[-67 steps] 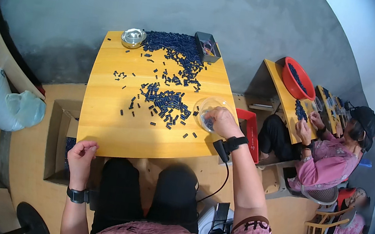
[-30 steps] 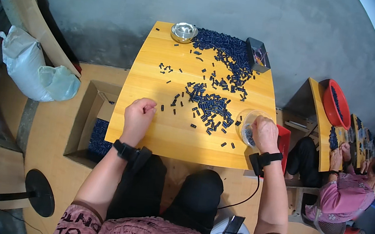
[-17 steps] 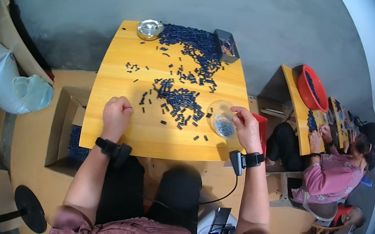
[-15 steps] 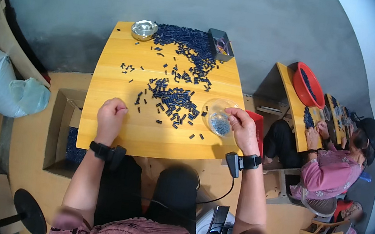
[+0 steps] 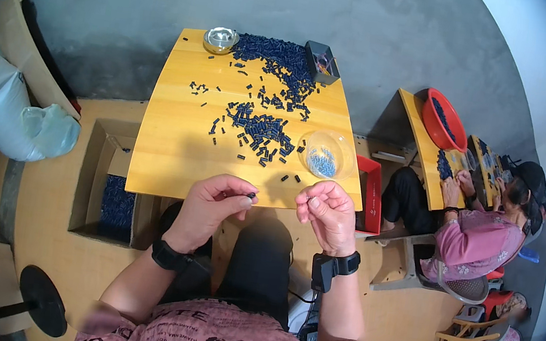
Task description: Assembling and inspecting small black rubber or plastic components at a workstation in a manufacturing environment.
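Note:
My left hand (image 5: 215, 206) is closed in a pinch on a small black cylindrical piece (image 5: 251, 195) near the table's front edge. Facing it, my right hand (image 5: 330, 218) has thumb and forefinger pressed together; what sits between them is too small to make out. The two hands are apart. Beyond the right hand stands a clear plastic tub (image 5: 346, 146) with tiny silvery-blue parts (image 5: 321, 163) in it. A loose pile of small dark pieces (image 5: 261, 129) lies on the middle of the yellow table (image 5: 178, 147).
At the table's back are a larger dark heap (image 5: 272, 52), a shiny metal bowl (image 5: 221, 39) and a grey box (image 5: 321, 63). Beside the table sit a cardboard box (image 5: 93, 180) and a red bin (image 5: 372, 197). A co-worker (image 5: 468, 247) works at the right.
My right hand has left the tub and come back toward the table's front edge. My left hand has moved rightward to face it, and its black piece now shows. The view has shifted slightly.

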`<state>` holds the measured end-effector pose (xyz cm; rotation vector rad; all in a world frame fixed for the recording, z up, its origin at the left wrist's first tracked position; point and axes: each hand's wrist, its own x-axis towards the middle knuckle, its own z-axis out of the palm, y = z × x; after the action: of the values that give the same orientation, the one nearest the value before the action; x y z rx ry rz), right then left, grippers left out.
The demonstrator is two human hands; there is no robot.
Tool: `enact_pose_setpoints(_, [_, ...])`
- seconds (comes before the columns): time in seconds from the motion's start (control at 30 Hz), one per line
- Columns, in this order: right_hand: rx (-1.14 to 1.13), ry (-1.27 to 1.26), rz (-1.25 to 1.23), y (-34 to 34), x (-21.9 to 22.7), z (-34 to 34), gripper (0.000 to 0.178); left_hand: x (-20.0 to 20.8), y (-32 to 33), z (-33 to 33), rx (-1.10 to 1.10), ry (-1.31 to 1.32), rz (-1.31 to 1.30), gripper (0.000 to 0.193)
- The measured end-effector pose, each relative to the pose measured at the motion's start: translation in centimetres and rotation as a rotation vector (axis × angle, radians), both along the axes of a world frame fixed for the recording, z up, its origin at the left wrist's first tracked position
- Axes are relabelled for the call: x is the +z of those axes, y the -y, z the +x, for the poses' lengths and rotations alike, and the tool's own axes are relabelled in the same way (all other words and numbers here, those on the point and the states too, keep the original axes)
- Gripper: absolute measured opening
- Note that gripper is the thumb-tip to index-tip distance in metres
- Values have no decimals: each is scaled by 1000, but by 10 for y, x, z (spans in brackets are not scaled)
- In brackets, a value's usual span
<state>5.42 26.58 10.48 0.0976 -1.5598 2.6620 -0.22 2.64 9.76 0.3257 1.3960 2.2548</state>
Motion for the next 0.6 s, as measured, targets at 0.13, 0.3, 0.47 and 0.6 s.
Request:
enact_pose_setpoints(0.13, [33, -32, -105, 21, 3, 20, 13, 14, 3, 22, -45, -21, 4, 15])
enact_pose_setpoints(0.3, [11, -102, -21, 43, 9, 33, 11, 23, 6, 40, -90, -66, -7, 16])
enact_pose_setpoints(0.47, [-55, -84, 111, 54, 15, 44, 13, 28, 7, 52, -77, -81, 40, 18])
enact_pose_setpoints(0.6, [-64, -80, 127, 60, 20, 50, 13, 28, 8, 57, -85, -77, 34, 19])
